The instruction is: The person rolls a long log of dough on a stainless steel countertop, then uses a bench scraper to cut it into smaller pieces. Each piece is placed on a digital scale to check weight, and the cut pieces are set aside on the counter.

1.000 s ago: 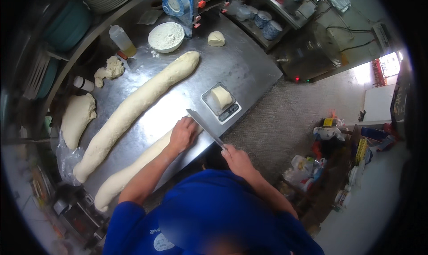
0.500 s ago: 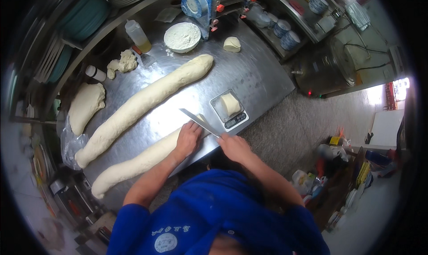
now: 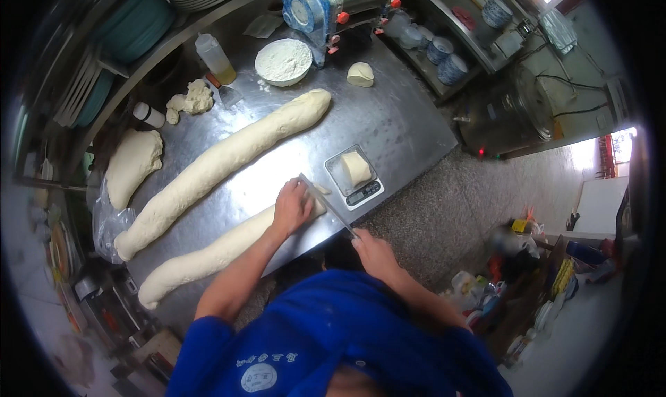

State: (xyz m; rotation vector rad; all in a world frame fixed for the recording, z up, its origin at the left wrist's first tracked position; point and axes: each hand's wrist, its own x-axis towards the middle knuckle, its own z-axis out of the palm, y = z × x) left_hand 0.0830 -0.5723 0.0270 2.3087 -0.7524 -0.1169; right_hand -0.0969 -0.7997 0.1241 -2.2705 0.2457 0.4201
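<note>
My right hand (image 3: 377,253) is closed round the handle of a long knife (image 3: 331,210). Its blade slants across the right end of the nearer dough roll (image 3: 220,249), with a small slice of dough (image 3: 322,188) just past it. My left hand (image 3: 294,206) grips the roll beside the blade, its fingers bent and close to the knife's tip. Right of the blade, a cut piece of dough (image 3: 356,168) rests on a small digital scale (image 3: 365,193). A longer dough roll (image 3: 222,165) lies farther back, parallel to the nearer one.
Farther back on the steel table (image 3: 409,119) are a bowl of flour (image 3: 283,61), a dough lump (image 3: 360,74), a squeeze bottle (image 3: 216,59) and a blue dough-rolling machine (image 3: 309,12). A scraper (image 3: 231,97), dough scraps (image 3: 191,101) and a large dough mass (image 3: 135,167) sit left.
The knife has shifted right and turned steeper, with my right hand moving slightly right and nearer me. My left hand has stayed on the roll. A thin slice now shows beyond the blade.
</note>
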